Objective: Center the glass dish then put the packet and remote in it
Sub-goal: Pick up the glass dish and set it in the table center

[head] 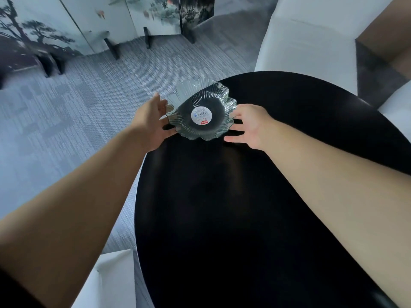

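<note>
Glass dish (208, 96) sits between both hands on the black table (222, 196). Left hand (149, 123) is spread, cupping its left rim; right hand (251, 125) is open, straight fingertips at its right rim.

1 glass dish (200, 88) w/ 1 sticker (201, 115), 1 table (222, 196), 2 hands (151, 121) (251, 125), prob 3 chairs (311, 34) (398, 107) (111, 278), 1 folding screen (89, 18)

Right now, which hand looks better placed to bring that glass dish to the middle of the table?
Probably the left hand: it flanks the glass dish on its outer side, at the table edge, so it could push inward. The right hand lies on the inward side.
</note>
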